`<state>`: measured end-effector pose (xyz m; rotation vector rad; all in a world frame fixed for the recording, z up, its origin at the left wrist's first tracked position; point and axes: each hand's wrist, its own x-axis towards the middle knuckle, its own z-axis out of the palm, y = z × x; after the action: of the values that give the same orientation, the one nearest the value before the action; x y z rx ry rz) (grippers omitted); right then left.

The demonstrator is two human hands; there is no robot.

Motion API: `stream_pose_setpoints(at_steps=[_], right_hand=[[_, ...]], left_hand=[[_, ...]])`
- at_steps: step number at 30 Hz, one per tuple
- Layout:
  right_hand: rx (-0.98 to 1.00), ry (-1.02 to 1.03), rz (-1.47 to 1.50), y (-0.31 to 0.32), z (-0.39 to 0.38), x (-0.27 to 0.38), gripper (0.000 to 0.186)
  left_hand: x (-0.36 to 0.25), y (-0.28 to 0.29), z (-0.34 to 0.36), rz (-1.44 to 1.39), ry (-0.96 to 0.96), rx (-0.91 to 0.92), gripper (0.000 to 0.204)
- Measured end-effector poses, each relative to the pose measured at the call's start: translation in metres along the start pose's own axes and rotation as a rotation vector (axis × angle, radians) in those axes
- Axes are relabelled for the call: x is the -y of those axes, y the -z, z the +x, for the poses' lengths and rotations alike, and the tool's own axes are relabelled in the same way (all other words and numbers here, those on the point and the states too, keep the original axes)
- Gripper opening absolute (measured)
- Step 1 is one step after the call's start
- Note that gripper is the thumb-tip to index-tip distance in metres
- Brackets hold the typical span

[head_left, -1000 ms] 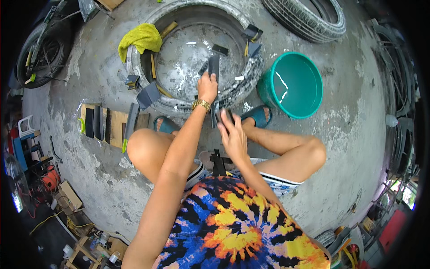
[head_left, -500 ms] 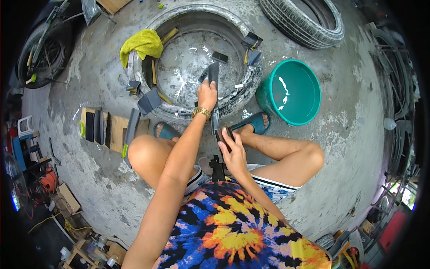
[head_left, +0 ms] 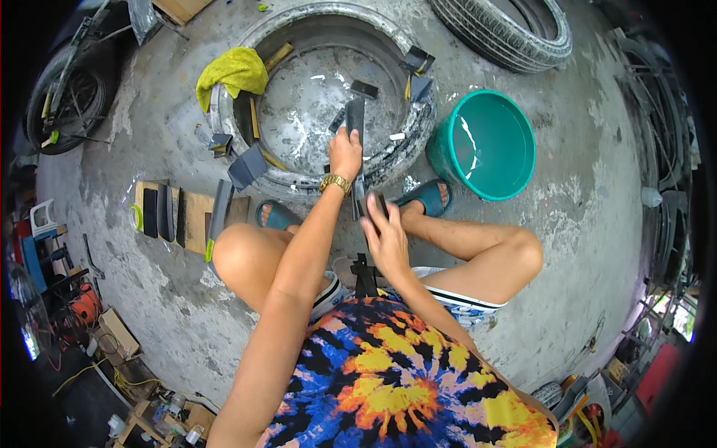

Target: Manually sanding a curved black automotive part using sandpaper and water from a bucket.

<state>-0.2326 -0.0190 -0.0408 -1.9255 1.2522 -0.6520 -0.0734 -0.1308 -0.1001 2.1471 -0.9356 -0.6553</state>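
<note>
My left hand (head_left: pixel 345 154) grips a long dark grey strip (head_left: pixel 354 112) lengthwise, over the near rim of a water-filled tyre basin (head_left: pixel 306 16), its lower part running down toward my body. My right hand (head_left: pixel 385 237), slightly smeared by motion, holds a dark block (head_left: pixel 377 203) against the lower end of that strip, between my sandalled feet. A small black block (head_left: pixel 364 89) lies inside the basin. Dark folded pieces (head_left: pixel 247 167) and a yellow-green cloth (head_left: pixel 228 73) sit on its rim.
A teal bucket (head_left: pixel 441 145) of water stands right of the basin. A wooden board (head_left: pixel 196 216) bearing dark strips lies beside my left knee. A whitened tyre (head_left: pixel 493 37) lies at the top right, another wheel (head_left: pixel 63 108) at the top left. Cluttered tools and parts line both sides.
Over the last second my left hand has shifted slightly toward my body with the strip. My right hand has moved slightly along the strip's lower end with the block.
</note>
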Motion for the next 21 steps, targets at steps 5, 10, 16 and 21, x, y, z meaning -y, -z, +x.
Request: stream_pose_setpoints(at_steps=[5, 10, 16, 21], right_hand=[[0.07, -0.099, 0.016, 0.011, 0.011, 0.008, 0.047], [0.064, -0.049, 0.011, 0.014, -0.025, 0.01, 0.046], [0.053, -0.086, -0.024, 0.009, -0.007, 0.016, 0.048], [0.001, -0.058, -0.026, 0.006, -0.001, 0.007, 0.048]], left_hand=[[0.0, -0.005, 0.003, 0.013, -0.011, 0.039, 0.033], [0.011, -0.003, 0.002, -0.096, 0.018, 0.044, 0.037], [0.008, -0.002, 0.006, -0.021, 0.041, 0.057, 0.039], [-0.004, 0.0, 0.002, -0.058, 0.026, 0.036, 0.038]])
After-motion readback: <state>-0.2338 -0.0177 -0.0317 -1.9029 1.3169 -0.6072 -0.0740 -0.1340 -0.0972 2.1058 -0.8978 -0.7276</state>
